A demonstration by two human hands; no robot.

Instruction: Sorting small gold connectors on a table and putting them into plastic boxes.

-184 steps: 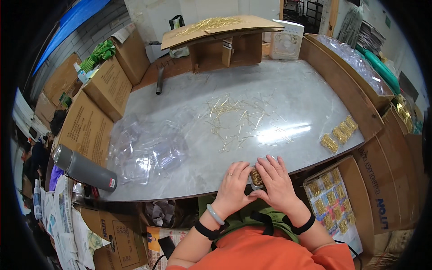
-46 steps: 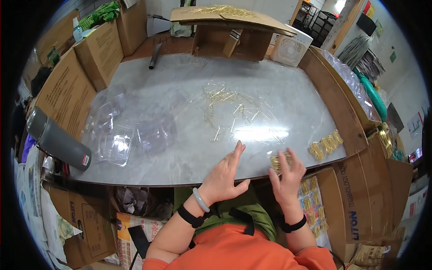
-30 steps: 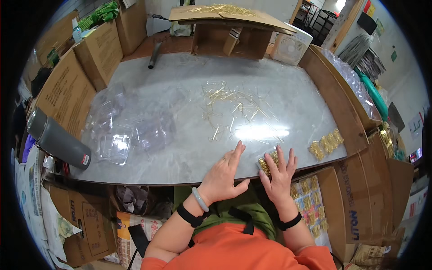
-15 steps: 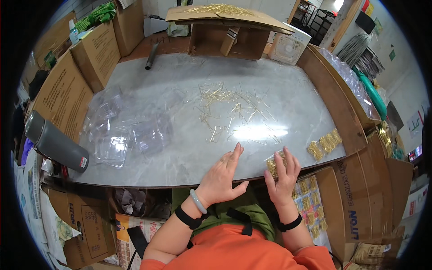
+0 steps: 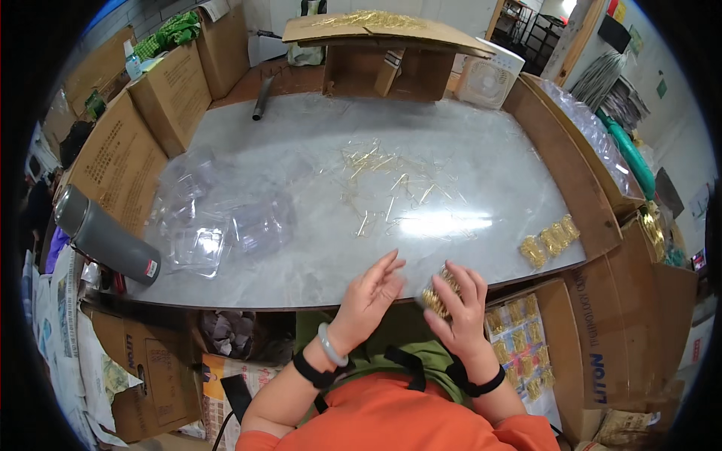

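My right hand (image 5: pixel 464 316) has its fingers and thumb around a bundle of thin gold wire pieces (image 5: pixel 435 302) at the table's front edge. To its left, my left hand (image 5: pixel 368 297) is raised over the same edge, fingers loosely stretched and apart, with nothing seen in it. Beyond both hands, loose gold wire pieces (image 5: pixel 376 159), some bent like hooks, are scattered on the grey tabletop (image 5: pixel 316 278). Several similar gold bundles (image 5: pixel 555 239) stand in a row near the right front corner.
Clear plastic boxes (image 5: pixel 197 248) cover the table's left part, beside a grey bottle (image 5: pixel 105 237). Under the right edge, an open carton holds rows of gold bundles (image 5: pixel 519 338). A cardboard box (image 5: pixel 421 68) and a white fan (image 5: pixel 487 81) stand at the back; a wooden board (image 5: pixel 564 173) borders the right side.
The bundle has come left and nearer to me in my right hand, tilting on the way. My left hand's fingers have bent a little and drawn back. The whole view has shifted slightly.
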